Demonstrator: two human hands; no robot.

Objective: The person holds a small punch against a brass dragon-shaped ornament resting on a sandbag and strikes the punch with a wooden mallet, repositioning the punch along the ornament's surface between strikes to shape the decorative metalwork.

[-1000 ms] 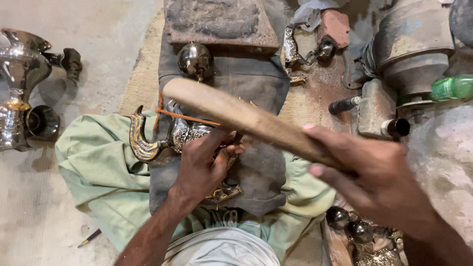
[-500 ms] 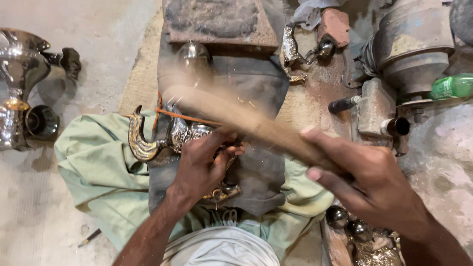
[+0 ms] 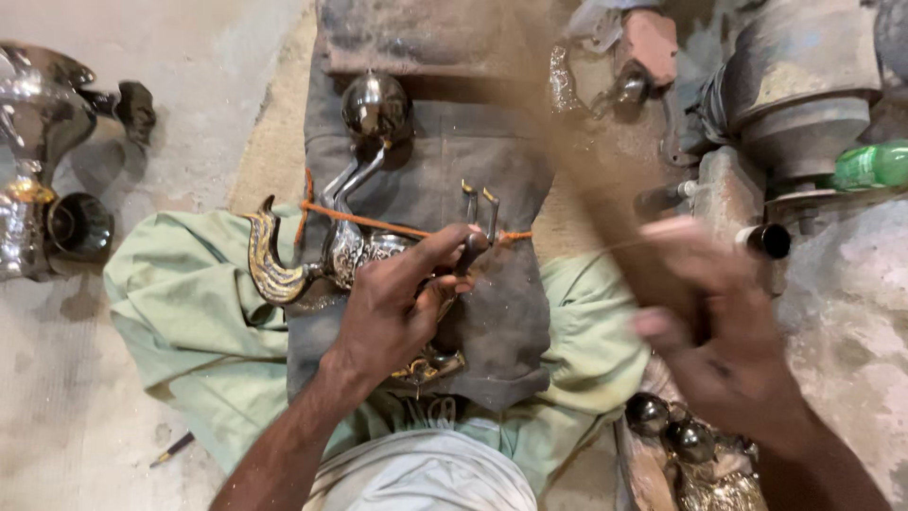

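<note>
My left hand (image 3: 402, 303) presses down on an ornate silver and brass bird-shaped piece (image 3: 326, 255), its curved brass tail pointing left. The fingers pinch a small two-pronged metal tool (image 3: 476, 222) that stands upright on the piece. An orange string (image 3: 388, 225) runs across it. The piece lies on a grey leather pad (image 3: 511, 312) over my lap. My right hand (image 3: 724, 341) is raised at the right, blurred, gripping a long wooden stick (image 3: 586, 180) that is smeared by motion and angles up toward the top middle.
A round metal ball (image 3: 375, 102) sits at the pad's top. Shiny silver vessels (image 3: 38, 180) stand at the left on the concrete floor. A heavy grey metal machine (image 3: 804, 85), a green bottle (image 3: 875, 164) and small metal balls (image 3: 672, 431) lie to the right.
The wooden stick has swung up and to the right, off the piece, uncovering the pronged tool. My right hand has risen with it. My left hand stays on the piece.
</note>
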